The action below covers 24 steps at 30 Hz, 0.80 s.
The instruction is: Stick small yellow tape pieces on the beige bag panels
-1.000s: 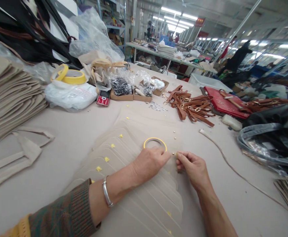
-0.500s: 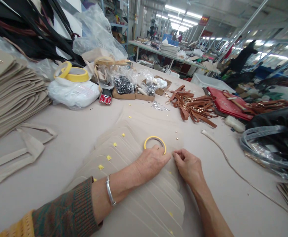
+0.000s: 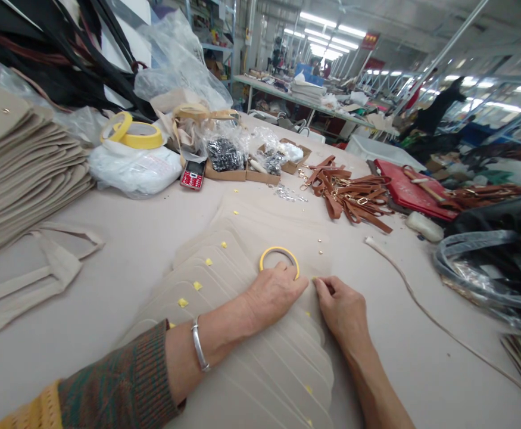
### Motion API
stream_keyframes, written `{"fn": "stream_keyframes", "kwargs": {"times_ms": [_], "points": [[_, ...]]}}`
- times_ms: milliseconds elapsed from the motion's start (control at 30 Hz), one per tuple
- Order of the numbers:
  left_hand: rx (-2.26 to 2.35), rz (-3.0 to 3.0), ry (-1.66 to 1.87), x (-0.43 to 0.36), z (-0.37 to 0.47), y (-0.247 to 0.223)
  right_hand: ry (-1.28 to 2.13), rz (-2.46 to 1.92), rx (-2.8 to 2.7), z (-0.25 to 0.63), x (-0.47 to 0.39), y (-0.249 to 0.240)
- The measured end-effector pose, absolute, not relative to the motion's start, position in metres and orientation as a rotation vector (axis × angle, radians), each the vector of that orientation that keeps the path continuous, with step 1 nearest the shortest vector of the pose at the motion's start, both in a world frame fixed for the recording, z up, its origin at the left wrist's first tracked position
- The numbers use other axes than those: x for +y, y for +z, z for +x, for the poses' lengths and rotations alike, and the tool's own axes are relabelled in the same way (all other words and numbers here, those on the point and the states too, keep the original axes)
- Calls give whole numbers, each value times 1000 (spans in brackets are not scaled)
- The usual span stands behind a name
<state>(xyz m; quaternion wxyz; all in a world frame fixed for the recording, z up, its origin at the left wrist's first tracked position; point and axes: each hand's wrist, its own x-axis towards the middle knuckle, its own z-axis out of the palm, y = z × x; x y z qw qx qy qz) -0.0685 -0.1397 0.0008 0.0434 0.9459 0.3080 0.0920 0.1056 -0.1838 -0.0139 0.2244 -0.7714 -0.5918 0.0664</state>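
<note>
The left hand (image 3: 275, 293) lay over the fanned stack of beige panels (image 3: 260, 369), its fingers curled and closed around the near side of a yellow tape roll (image 3: 279, 249), the thumb side pointing at the right edge of the topmost panel; the right hand (image 3: 344, 305) met it just there, thumb and forefinger together on a small yellow bit (image 3: 314, 278), most of which they hid, the other fingers folded under. A second earlier a gold stud had shown between the two sets of fingertips; by now the right fingers had come in over that spot, the stud could no longer be seen, and the yellow bit showed in its place; this suggested that the stud was being covered with tape, though whether the bit was fully stuck down could not be told. Two gold studs (image 3: 320, 252) farther up the same edge showed bare, so the covering looked unfinished there; yellow tabs (image 3: 197, 285) already dotted the left side of the stack, and a few more sat along its right side; the panels themselves had stayed put beneath the left forearm, spread on the table (image 3: 425, 363).
</note>
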Motion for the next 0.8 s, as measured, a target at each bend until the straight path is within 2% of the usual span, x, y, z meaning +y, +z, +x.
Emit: {"fn": "stream_keyframes", "kwargs": {"times_ms": [300, 500, 633, 800], "points": [[953, 2894, 349, -141, -68, 3, 279, -2229, -1803, 107, -174, -3], [979, 2939, 603, -131, -86, 49, 571, -2306, -1806, 119, -155, -1], [1183, 2903, 791, -112, -124, 79, 604, -2358, -1797, 124, -144, 0], [1555, 2867, 739, -90, -206, 73, 485, -2351, -1926, 124, -140, 5]]}}
